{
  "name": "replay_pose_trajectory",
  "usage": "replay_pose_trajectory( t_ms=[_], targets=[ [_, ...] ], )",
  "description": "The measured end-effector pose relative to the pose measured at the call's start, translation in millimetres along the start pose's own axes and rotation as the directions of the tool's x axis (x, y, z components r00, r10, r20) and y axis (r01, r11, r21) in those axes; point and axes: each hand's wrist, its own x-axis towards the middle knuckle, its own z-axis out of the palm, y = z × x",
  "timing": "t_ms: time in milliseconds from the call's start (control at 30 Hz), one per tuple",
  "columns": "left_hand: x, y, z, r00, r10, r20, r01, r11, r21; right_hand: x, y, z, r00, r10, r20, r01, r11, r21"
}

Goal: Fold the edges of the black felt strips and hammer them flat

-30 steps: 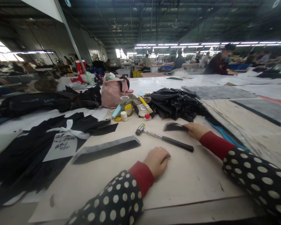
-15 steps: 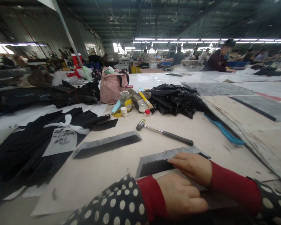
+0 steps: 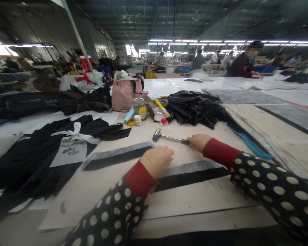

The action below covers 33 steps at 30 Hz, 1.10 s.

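Note:
My left hand [image 3: 156, 160] rests with curled fingers on the left end of a grey and black felt strip [image 3: 192, 172] that lies flat on the table in front of me. My right hand [image 3: 198, 141] is closed round the black handle of a small hammer [image 3: 166, 137], whose metal head points left. A second grey and black strip [image 3: 116, 155] lies to the left of my left hand. Both sleeves are black with white dots and red cuffs.
Behind the hammer stand a glass jar [image 3: 140, 108], small pots, a brush and a pink bag [image 3: 124, 94]. A heap of black pieces [image 3: 195, 107] lies at right, tied black bundles with a paper tag [image 3: 69, 150] at left. Other people work at far tables.
My right hand left the strip and went forward to grip the hammer handle. My left hand moved up to the strip's left end. The strip now lies flat and further from me.

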Motion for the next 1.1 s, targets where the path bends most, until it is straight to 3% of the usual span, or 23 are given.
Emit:
replay_pose_trajectory(
  t_ms=[133,267,433,500,567,633,800,1100],
  targets=[
    [-1.5,-48.5,-5.0,0.968,-0.246,0.054,0.247,0.969,-0.017,7.4,16.0,1.1,0.999,0.032,0.015,-0.032,0.999,-0.007],
    [-9.1,-73.4,-1.4,0.93,-0.356,0.091,0.359,0.933,-0.019,12.3,23.1,2.4,0.997,0.072,0.019,-0.072,0.997,0.005],
    [-23.2,-78.6,16.1,0.947,-0.302,0.104,0.312,0.946,-0.088,6.8,5.9,-2.8,0.997,0.072,-0.012,-0.071,0.997,0.031],
    [-26.0,-76.8,24.1,0.955,-0.288,0.074,0.295,0.949,-0.114,1.1,-14.6,-8.5,0.996,-0.074,-0.058,0.079,0.993,0.084],
    [-26.2,-75.0,30.1,0.951,-0.307,0.045,0.31,0.943,-0.118,-3.8,-40.1,-15.6,0.954,-0.284,-0.092,0.295,0.944,0.146],
    [-24.9,-74.1,34.0,0.947,-0.32,0.028,0.321,0.939,-0.121,-5.9,-65.1,-22.0,0.91,-0.404,-0.097,0.415,0.897,0.156],
    [-22.0,-77.0,40.0,0.945,-0.326,-0.021,0.32,0.937,-0.143,1.6,-98.3,-25.6,0.915,-0.386,-0.114,0.396,0.915,0.077],
    [-15.8,-82.8,49.8,0.958,-0.279,-0.07,0.267,0.953,-0.141,6.9,-98.8,-17.8,0.895,-0.408,-0.183,0.425,0.903,0.063]
  ],
)
